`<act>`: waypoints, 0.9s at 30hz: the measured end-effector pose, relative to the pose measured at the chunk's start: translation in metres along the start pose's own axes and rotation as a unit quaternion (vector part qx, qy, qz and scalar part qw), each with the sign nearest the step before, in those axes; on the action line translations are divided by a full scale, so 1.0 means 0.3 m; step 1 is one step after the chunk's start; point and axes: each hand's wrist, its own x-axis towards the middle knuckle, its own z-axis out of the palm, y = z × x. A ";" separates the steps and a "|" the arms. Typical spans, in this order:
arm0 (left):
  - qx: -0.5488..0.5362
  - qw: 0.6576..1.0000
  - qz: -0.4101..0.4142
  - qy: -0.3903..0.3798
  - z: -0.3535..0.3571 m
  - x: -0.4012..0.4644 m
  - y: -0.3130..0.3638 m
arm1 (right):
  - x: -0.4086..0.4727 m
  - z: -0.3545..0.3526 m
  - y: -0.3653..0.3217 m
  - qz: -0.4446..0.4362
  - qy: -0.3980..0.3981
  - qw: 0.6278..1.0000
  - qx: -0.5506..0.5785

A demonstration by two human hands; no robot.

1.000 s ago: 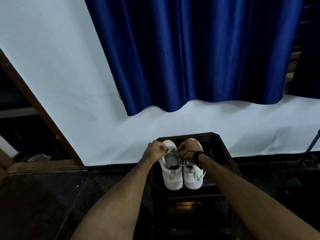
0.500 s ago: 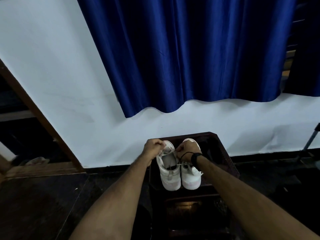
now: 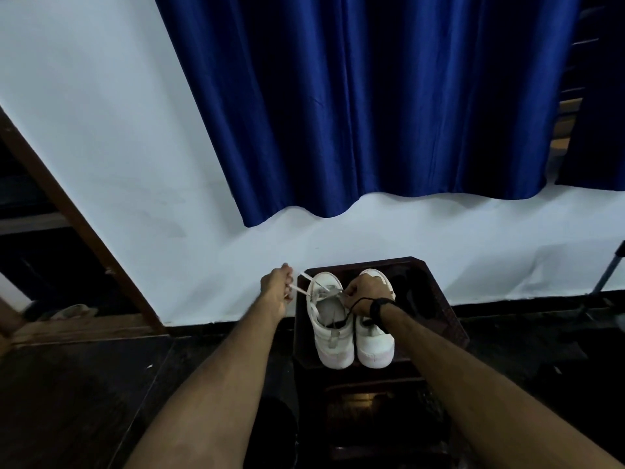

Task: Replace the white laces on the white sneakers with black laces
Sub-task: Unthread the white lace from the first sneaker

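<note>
Left grip: the left hand (image 3: 275, 292), fingers curled, pinches the white lace (image 3: 306, 288) and holds it out to the left of the shoes.
White lace: it runs taut from the left grip rightward to the top of the left sneaker (image 3: 329, 319), where it crosses the eyelets; a loose end sticks up just right of the fingers.
Right grip: the right hand (image 3: 365, 294) is curled over the collars of the shoes, pinching at the lacing; exactly what its fingertips hold is too small to tell.
Black lace: a thin black lace (image 3: 355, 308) loops below the right grip and trails down into the left sneaker's opening.
Wristband: a black band (image 3: 377, 308) sits on the right wrist.
Right sneaker: the right sneaker (image 3: 375, 343) stands touching the left one, partly under the right grip.
Support: both shoes stand on a dark brown stool (image 3: 436, 299).
Beyond: a white wall (image 3: 118, 147) and a blue curtain (image 3: 372, 96).
</note>
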 end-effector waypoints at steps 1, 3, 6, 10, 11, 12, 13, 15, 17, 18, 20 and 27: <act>0.095 0.995 0.005 -0.016 -0.018 0.002 -0.014 | -0.001 0.000 -0.001 0.002 -0.001 1.000 -0.001; 0.218 0.974 0.044 -0.047 -0.039 -0.009 -0.020 | 0.001 0.001 0.000 0.005 -0.006 1.000 0.002; 0.063 0.994 0.083 -0.008 -0.040 0.008 -0.007 | 0.004 0.000 0.002 0.007 -0.018 1.000 0.004; 0.202 0.965 0.094 0.135 -0.028 0.014 -0.035 | -0.008 0.000 -0.007 0.009 -0.009 1.000 -0.004; 0.313 0.930 0.107 0.161 -0.027 0.006 -0.048 | -0.011 -0.001 -0.009 0.010 -0.009 1.000 -0.009; 0.373 0.904 0.145 0.152 -0.022 0.012 -0.061 | -0.013 -0.003 -0.010 0.009 -0.008 1.000 -0.014; 0.394 0.892 0.196 0.103 -0.010 0.007 -0.056 | -0.014 -0.004 -0.010 0.009 -0.009 1.000 -0.019; 0.428 0.851 0.300 -0.049 0.022 0.001 -0.040 | -0.011 -0.007 -0.010 0.007 -0.013 1.000 -0.024; 0.525 0.763 0.341 -0.159 0.052 -0.012 -0.028 | -0.010 -0.010 -0.010 0.008 -0.014 0.999 -0.027; 0.565 0.724 0.354 -0.175 0.063 -0.017 -0.024 | -0.008 -0.011 -0.009 0.007 -0.012 1.000 -0.027; 0.616 0.675 0.375 -0.158 0.072 -0.019 -0.021 | -0.004 -0.009 -0.008 0.007 -0.008 1.000 -0.024; 0.556 0.679 0.479 0.017 0.086 -0.065 0.008 | -0.016 -0.010 -0.011 0.006 -0.006 1.000 -0.010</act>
